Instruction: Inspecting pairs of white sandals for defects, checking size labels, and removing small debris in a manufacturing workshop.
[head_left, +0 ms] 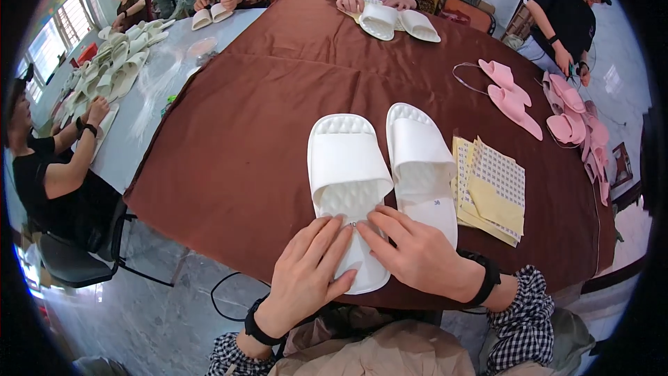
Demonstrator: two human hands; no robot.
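A pair of white open-toed slippers lies in front of me on a brown cloth. My left hand (309,261) rests on the left slipper (346,150), fingers stretched out and thumb apart. From the other side my right hand (423,254) reaches across with its fingers extended onto the same insole. Both index fingertips meet at a small printed sticker (353,224) there, pressing on it. Under my right hand lies the right slipper (414,143), which carries a small printed mark on its insole. Neither hand is wrapped round anything.
Yellowish sticker sheets (497,184) lie right of the slippers on the brown cloth (229,146). Pink slippers (511,101) sit farther right, by a standing person. Across the table, people handle white slippers (390,21). More pale slippers (122,63) are heaped on a grey table at left.
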